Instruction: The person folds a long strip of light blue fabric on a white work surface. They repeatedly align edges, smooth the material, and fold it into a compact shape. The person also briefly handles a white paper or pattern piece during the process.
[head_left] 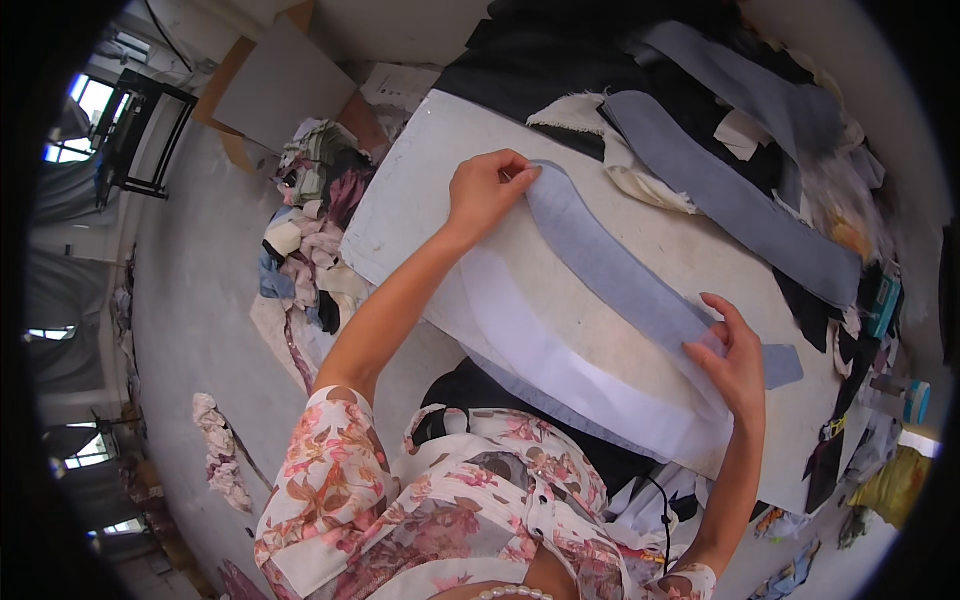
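A long curved blue-grey fabric strip (610,260) lies slantwise across the white tabletop. My left hand (490,195) has closed on its far left end, pinching it between thumb and fingers. Over the strip's right part is my right hand (735,360), its thumb and index finger apart and curved, touching or just above the cloth. A sheer white strip (545,350) lies nearer to me, and its right end passes below my right hand. The strip's angular right end (783,366) shows beyond my right wrist.
More blue-grey strips (730,200) lie at the back right, with cream scraps (640,185) and black fabric (540,60). A teal box (883,305) stands at the right edge. Fabric scraps (310,240) are heaped left of the table (400,190). A cardboard box (285,85) stands behind them.
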